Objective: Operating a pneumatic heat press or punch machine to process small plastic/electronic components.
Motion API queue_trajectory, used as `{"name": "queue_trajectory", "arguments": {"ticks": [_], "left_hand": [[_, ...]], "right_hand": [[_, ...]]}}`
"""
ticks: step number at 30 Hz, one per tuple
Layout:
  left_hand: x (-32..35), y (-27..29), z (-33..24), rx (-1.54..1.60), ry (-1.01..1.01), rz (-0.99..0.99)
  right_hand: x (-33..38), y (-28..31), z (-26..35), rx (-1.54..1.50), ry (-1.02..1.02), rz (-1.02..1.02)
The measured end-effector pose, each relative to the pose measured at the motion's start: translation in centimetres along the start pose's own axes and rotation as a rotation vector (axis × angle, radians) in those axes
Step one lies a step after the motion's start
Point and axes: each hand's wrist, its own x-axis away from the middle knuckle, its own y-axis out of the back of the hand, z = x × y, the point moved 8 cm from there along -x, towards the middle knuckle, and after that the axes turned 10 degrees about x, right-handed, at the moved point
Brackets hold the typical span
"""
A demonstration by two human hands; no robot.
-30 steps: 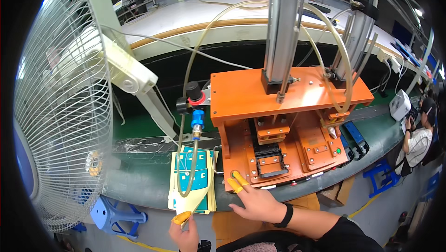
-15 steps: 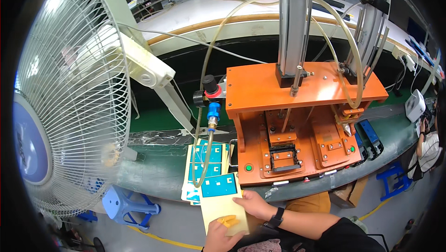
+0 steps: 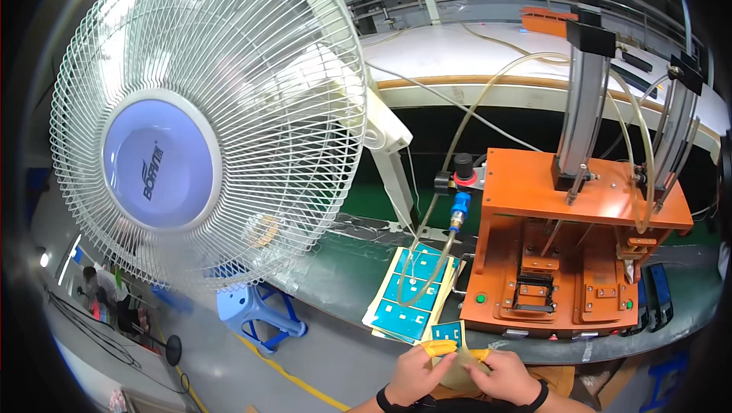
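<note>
My left hand (image 3: pixel 412 373) and my right hand (image 3: pixel 503 376) are side by side at the lower middle, both wearing yellow finger covers. Between them they pinch a pale yellow backing sheet (image 3: pixel 460 377), which looks bent toward me. A teal label (image 3: pixel 447 331) with small pale cut-outs shows at the sheet's far end, just beyond my fingertips. My fingers hide much of the sheet. Beyond my left hand, a stack of similar label sheets (image 3: pixel 402 318) with teal labels lies on the dark green bench.
An orange pneumatic press (image 3: pixel 587 173) with upright cylinders stands on the bench (image 3: pixel 328 283) at right. A clear hose (image 3: pixel 450 249) loops over the label stack. At left a large fan (image 3: pixel 252 108) fills the view. A blue stool (image 3: pixel 259 314) stands below; dark blue parts (image 3: pixel 659 295) lie right of the press.
The view has swung left, bringing the fan further in. My left hand has moved up the sheet, near the label, and the sheet has gone from flat to bent.
</note>
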Motion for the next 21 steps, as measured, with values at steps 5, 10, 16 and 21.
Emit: {"name": "queue_trajectory", "arguments": {"ticks": [5,10,16,21], "left_hand": [[-1.3,-1.1,0.3,0.377,0.078,-0.039],[-2.4,-0.4,3.5,0.915,0.07,-0.153],[-3.6,-6.4,-1.6,0.734,0.059,0.153],[-2.7,-12.3,-5.8,0.485,-0.011,0.537]], "right_hand": [[4.4,6.7,-4.1,0.061,-0.151,-0.122],[15.5,13.3,-12.5,-0.47,-0.602,-0.268],[43.3,12.6,-22.1,-1.084,-0.868,-1.219],[75.5,-4.8,-24.9,-0.855,-1.33,-1.631]]}}
